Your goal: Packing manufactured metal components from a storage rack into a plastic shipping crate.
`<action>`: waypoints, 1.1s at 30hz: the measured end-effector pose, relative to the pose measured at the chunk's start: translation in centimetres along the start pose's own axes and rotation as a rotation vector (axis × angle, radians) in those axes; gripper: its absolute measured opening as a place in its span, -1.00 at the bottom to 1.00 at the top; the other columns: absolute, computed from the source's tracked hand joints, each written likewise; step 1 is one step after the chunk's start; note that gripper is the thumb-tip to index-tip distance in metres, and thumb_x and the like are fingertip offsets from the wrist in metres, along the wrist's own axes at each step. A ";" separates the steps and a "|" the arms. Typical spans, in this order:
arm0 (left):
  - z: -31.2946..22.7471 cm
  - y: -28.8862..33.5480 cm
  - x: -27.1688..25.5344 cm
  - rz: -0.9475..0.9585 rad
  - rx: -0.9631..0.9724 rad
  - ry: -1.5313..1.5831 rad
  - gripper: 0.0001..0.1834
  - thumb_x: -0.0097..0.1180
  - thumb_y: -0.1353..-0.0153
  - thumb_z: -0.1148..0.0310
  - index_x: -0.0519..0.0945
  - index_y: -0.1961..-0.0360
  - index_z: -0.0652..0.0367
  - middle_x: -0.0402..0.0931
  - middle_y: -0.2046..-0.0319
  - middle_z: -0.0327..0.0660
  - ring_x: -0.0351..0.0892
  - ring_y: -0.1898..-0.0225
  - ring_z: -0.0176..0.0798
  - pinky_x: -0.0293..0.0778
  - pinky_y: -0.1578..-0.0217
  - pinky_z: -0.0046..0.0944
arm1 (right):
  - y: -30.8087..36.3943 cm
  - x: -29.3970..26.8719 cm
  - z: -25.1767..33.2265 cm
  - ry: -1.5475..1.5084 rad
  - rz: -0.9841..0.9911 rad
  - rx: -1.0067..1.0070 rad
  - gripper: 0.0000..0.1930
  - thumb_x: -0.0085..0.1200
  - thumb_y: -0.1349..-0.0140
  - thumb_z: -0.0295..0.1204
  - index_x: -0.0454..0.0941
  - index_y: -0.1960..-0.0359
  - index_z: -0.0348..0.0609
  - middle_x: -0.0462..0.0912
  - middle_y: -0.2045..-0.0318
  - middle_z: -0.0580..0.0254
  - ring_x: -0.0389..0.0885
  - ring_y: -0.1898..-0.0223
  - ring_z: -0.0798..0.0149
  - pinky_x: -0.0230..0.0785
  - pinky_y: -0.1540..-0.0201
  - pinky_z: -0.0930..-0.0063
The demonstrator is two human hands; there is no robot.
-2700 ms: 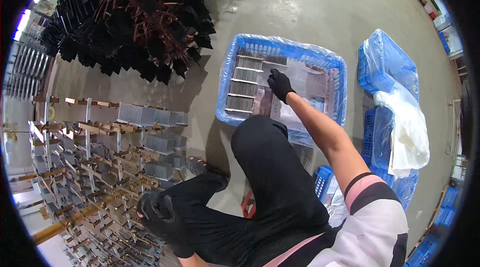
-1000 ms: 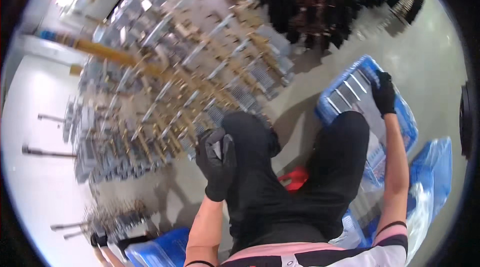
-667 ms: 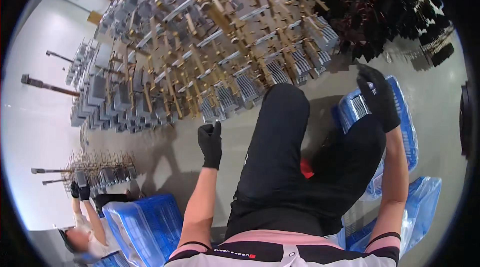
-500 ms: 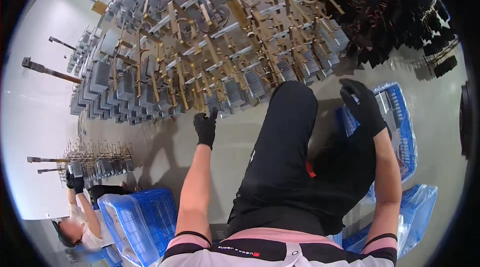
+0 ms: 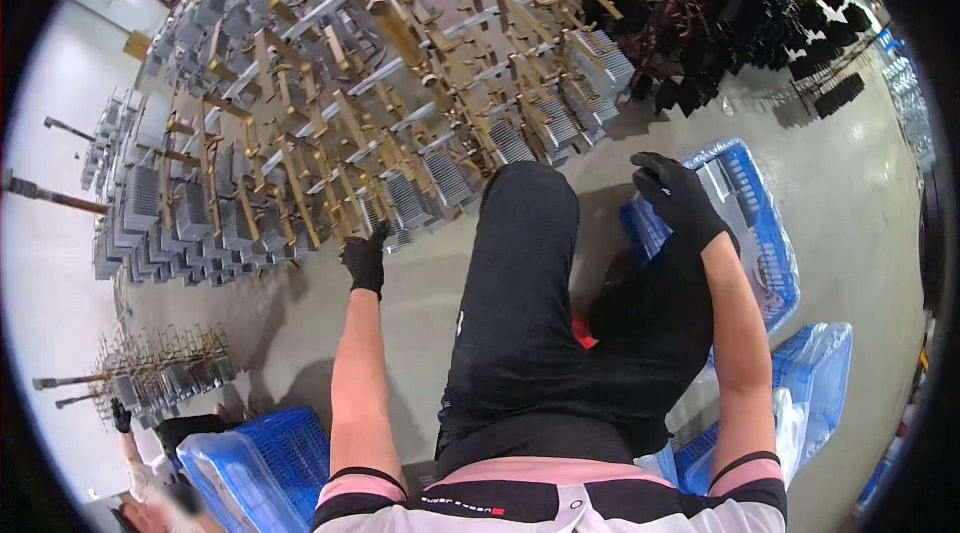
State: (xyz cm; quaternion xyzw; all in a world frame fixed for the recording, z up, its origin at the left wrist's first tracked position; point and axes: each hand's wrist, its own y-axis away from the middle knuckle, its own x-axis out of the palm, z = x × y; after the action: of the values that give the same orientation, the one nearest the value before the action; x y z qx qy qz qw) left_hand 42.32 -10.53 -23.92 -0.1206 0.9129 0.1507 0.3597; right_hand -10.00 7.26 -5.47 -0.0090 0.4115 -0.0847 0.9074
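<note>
- The gloved left hand [image 5: 364, 261] reaches up to the rack [image 5: 330, 123] of hanging grey finned metal parts [image 5: 400, 201], fingers curled at the lowest row; whether it grips one is unclear.
- The parts lie ahead and left, nearest this hand, hanging upright.
- The gloved right hand [image 5: 678, 198] hovers loosely open, empty, over a blue crate [image 5: 770, 233].

Grey finned heatsinks [image 5: 400, 201] (hung on rack)
</note>
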 end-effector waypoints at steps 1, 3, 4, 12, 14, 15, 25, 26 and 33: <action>-1.0 0.8 0.2 0.111 -0.110 0.290 -0.70 0.46 -0.06 0.22 0.53 0.44 0.06 0.44 0.59 -0.27 0.47 0.51 -0.31 0.43 0.49 -0.21 | 0.1 -0.4 0.0 0.005 0.002 0.001 -0.65 0.07 -0.37 -0.28 0.52 -0.11 -0.17 0.62 0.02 -0.14 0.64 0.03 -0.11 0.46 -0.04 0.18; -1.6 1.7 -0.1 0.202 -0.219 0.579 -0.68 0.49 -0.03 0.24 0.51 0.49 0.07 0.43 0.60 -0.27 0.47 0.52 -0.30 0.43 0.51 -0.21 | 0.2 -0.8 0.4 0.007 0.011 -0.006 -0.64 0.09 -0.36 -0.29 0.51 -0.12 -0.15 0.62 0.02 -0.13 0.65 0.04 -0.08 0.48 -0.02 0.20; -1.5 1.8 -0.2 0.149 -0.223 0.645 -0.68 0.49 -0.03 0.25 0.52 0.47 0.08 0.44 0.60 -0.27 0.47 0.54 -0.29 0.43 0.51 -0.23 | 0.1 -0.7 0.5 -0.002 0.015 -0.019 -0.64 0.09 -0.36 -0.29 0.51 -0.12 -0.15 0.62 0.02 -0.13 0.65 0.04 -0.08 0.48 -0.02 0.20; 2.8 9.0 -3.4 0.134 -0.027 0.677 -0.64 0.42 -0.13 0.27 0.45 0.23 0.10 0.46 0.50 -0.29 0.48 0.49 -0.33 0.47 0.48 -0.27 | -0.4 0.2 2.0 -0.038 0.009 -0.023 -0.64 0.11 -0.34 -0.35 0.51 -0.14 -0.14 0.63 0.03 -0.11 0.67 0.03 0.00 0.50 0.00 0.26; 1.1 13.0 -4.4 0.210 0.176 0.489 -0.58 0.40 -0.17 0.26 0.38 0.15 0.08 0.47 0.42 -0.27 0.48 0.47 -0.36 0.47 0.47 -0.29 | 0.0 0.0 3.3 -0.055 -0.019 0.015 -0.63 0.12 -0.33 -0.37 0.52 -0.15 -0.13 0.64 0.04 -0.09 0.67 0.06 0.00 0.51 0.01 0.27; -0.5 15.1 -5.0 0.155 -0.010 0.746 -0.59 0.38 -0.18 0.27 0.40 0.11 0.11 0.48 0.36 -0.24 0.50 0.41 -0.37 0.48 0.41 -0.30 | 0.2 0.2 3.8 -0.064 -0.031 0.035 -0.63 0.13 -0.32 -0.38 0.52 -0.15 -0.13 0.64 0.04 -0.07 0.68 0.07 0.00 0.51 0.02 0.27; -22.4 24.4 -7.7 0.116 0.875 0.482 -0.38 0.43 -0.08 0.33 0.34 -0.08 0.20 0.38 -0.04 -0.05 0.47 -0.01 -0.10 0.42 -0.02 -0.12 | 5.2 -0.7 15.3 -0.584 0.046 -0.287 -0.24 0.32 -0.20 -0.19 0.25 -0.32 -0.33 0.48 -0.17 -0.17 0.49 -0.20 0.03 0.40 -0.18 0.21; -23.9 25.0 -6.9 0.065 1.030 0.390 -0.29 0.48 -0.03 0.32 0.31 -0.12 0.18 0.36 -0.08 0.00 0.44 -0.07 0.00 0.38 -0.10 -0.02 | 5.5 -0.2 15.5 -0.583 -0.029 -0.305 -0.15 0.34 -0.18 -0.12 0.18 -0.36 -0.33 0.48 -0.16 -0.21 0.51 -0.19 0.01 0.42 -0.17 0.21; -32.5 29.4 -0.5 0.179 1.599 0.106 -0.16 0.53 0.07 0.28 0.29 -0.19 0.13 0.34 -0.17 0.12 0.38 -0.15 0.23 0.32 -0.15 0.16 | 9.6 -6.5 7.2 -0.534 -0.513 0.164 -0.10 0.49 -0.01 -0.19 0.19 -0.28 -0.31 0.50 -0.08 -0.22 0.57 -0.07 -0.02 0.47 -0.05 0.22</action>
State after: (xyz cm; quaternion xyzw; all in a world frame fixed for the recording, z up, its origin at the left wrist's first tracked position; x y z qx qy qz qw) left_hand 12.84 4.97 4.53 0.2401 0.7664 -0.5259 0.2799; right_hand -7.40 17.34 3.28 -0.0608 0.1368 -0.3365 0.9297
